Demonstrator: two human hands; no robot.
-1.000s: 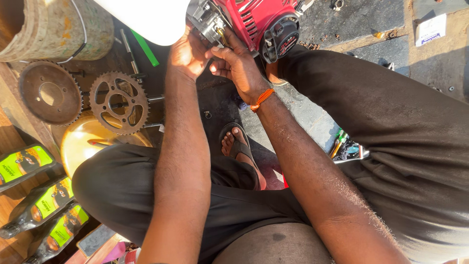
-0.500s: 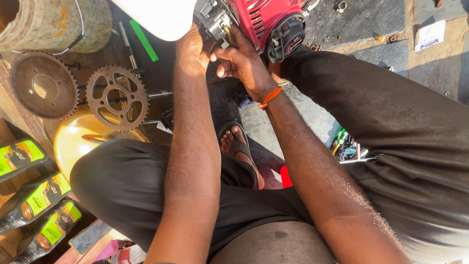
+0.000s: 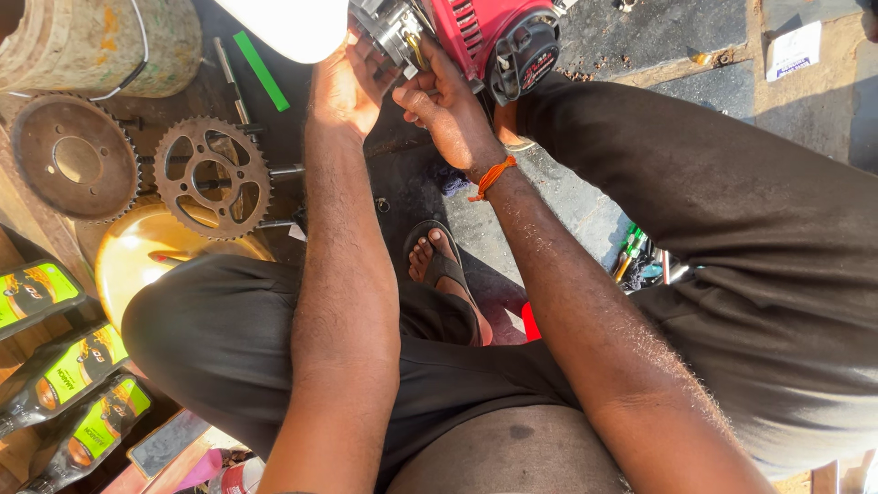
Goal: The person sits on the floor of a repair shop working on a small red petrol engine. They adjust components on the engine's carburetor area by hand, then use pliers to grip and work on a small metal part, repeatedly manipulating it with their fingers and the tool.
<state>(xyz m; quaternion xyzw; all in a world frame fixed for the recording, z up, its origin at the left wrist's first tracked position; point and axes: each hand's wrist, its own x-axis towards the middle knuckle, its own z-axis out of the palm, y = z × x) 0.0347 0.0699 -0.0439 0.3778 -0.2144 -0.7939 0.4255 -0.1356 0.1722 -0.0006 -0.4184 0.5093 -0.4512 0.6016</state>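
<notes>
A small red engine point(image 3: 485, 37) with a black round cover and a bare metal end sits at the top middle, next to a white tank point(image 3: 288, 26). My left hand point(image 3: 343, 87) rests on the metal end of the engine, fingers wrapped against it. My right hand point(image 3: 444, 105), with an orange thread at the wrist, pinches a small brass-coloured part point(image 3: 417, 50) at that same metal end. My knees in black trousers spread to either side, and a foot in a sandal point(image 3: 439, 265) shows between my arms.
Two rusty toothed sprockets point(image 3: 212, 177) point(image 3: 75, 157) lie at the left beside a yellow bowl point(image 3: 137, 252). A worn round drum point(image 3: 101, 41) stands top left. Three dark bottles with green labels point(image 3: 64, 366) lie bottom left. Loose tools point(image 3: 631, 256) lie by my right thigh.
Both hands stay on the engine's metal end; my right hand's fingers have shifted slightly upward onto the small part. The view has drifted a little.
</notes>
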